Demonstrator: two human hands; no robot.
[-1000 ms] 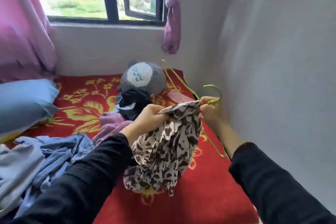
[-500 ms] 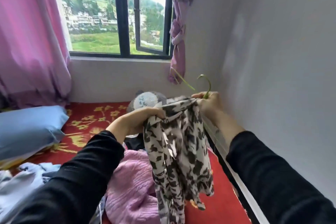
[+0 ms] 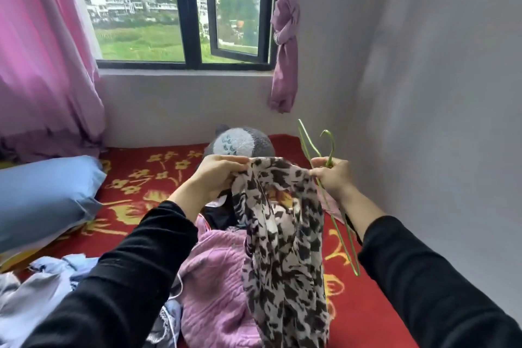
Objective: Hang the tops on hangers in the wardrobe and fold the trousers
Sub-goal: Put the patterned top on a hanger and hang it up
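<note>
The left hand (image 3: 220, 175) is pinching one side of the neck edge of the patterned top (image 3: 282, 220). The right hand (image 3: 332, 175) is gripping the other side together with the thin green wire hanger (image 3: 331, 148), so both grips are closed tight. The top is hanging limp between them above the middle of the bed (image 3: 367, 305). It is looking thin, light and slippery, so the shoulders are probably offering the surest hold.

A pink garment (image 3: 214, 277) is lying beneath. Pale blue clothes (image 3: 34, 297) are bunching at the near left corner, a blue pillow (image 3: 48, 192) is resting along the left edge, and a plush toy (image 3: 240, 144) is sitting at the far edge. The wall (image 3: 437, 121) is crowding the right arm, and no wardrobe is showing.
</note>
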